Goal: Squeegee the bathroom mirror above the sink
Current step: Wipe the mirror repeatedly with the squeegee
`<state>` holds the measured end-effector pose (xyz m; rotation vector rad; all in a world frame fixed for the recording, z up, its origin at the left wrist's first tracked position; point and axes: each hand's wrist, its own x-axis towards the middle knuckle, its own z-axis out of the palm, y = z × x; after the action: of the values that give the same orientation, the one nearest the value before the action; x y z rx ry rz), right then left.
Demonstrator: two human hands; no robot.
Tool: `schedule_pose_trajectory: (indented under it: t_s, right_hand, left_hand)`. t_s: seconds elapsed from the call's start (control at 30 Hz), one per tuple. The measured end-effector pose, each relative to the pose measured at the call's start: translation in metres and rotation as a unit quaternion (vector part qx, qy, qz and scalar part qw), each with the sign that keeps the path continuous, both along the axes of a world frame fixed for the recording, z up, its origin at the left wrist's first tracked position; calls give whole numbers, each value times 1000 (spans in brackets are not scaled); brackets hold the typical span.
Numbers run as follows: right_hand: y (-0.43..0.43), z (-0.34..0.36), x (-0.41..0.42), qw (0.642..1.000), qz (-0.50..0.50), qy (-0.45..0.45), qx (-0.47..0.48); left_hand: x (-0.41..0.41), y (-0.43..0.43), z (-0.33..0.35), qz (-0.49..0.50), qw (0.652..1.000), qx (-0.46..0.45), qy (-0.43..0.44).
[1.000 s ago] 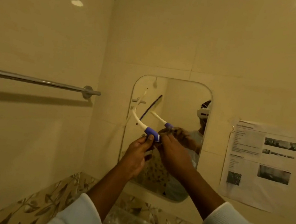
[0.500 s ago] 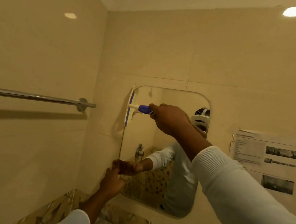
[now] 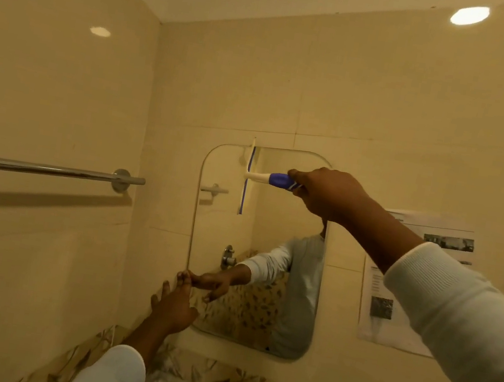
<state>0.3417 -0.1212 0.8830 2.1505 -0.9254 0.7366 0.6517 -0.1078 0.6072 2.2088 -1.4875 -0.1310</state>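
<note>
Right hand (image 3: 329, 193) grips squeegee (image 3: 266, 178), blade upright on upper mirror (image 3: 270, 253); left hand (image 3: 174, 305), fingers spread, steadies the edge; most glass apparently remains.

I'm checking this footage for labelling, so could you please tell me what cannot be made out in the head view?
- Squeegee handle end: hidden inside the right hand.
- Printed sheet beside the mirror: text too small, partly covered by the right sleeve.
- Sink: cut off by the bottom edge.
- Water or streaks on the glass: not discernible in dim light.
- Left hand fingertips at the mirror's lower left edge: contact unclear.
</note>
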Motion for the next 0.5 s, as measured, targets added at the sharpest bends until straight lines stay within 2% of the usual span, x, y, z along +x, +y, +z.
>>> schedule_pose_trajectory:
  t_s: [0.5]
  right_hand:
    - [3, -12, -119, 998, -66, 17, -11]
  left_hand:
    - [4, -2, 0, 1, 999, 29, -43]
